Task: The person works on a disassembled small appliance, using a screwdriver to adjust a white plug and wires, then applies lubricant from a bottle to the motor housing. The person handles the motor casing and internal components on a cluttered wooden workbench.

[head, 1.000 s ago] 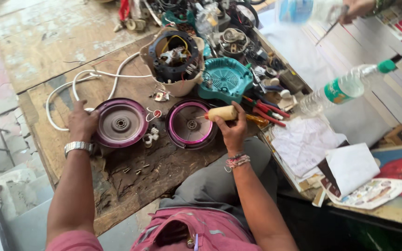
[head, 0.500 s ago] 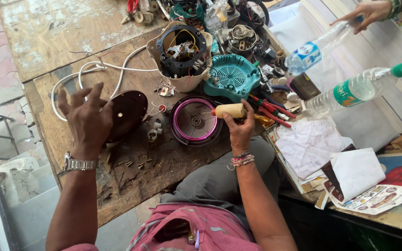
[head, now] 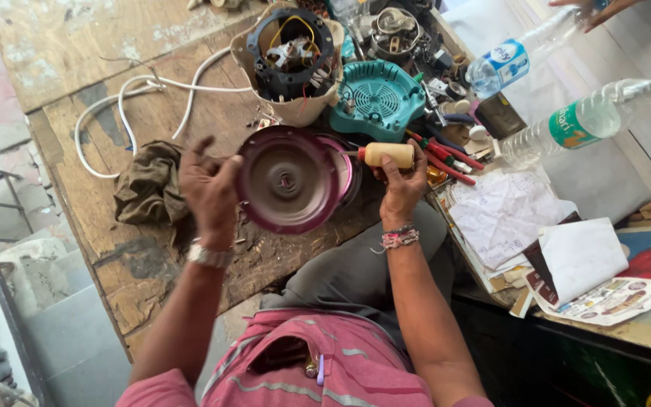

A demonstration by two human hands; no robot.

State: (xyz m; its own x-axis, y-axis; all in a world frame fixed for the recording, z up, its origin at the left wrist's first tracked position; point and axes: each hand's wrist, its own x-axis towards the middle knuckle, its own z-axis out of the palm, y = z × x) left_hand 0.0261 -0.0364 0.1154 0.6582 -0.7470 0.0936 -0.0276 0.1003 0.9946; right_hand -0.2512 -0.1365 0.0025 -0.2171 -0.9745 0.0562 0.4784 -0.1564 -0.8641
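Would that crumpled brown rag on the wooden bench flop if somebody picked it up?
Probably yes: the crumpled brown rag lies in soft folds, so it likely droops and weighs little. It seems unlikely to roll or slide on the rough wooden bench.

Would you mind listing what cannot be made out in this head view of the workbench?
- Second maroon disc: mostly hidden behind the lifted maroon disc held by the left hand.
- Screwdriver tip: covered by the discs; only the cream handle shows in the right hand.
- Another person's hand: cut off by the top edge.
- Small parts behind the teal cover: too cluttered to identify.
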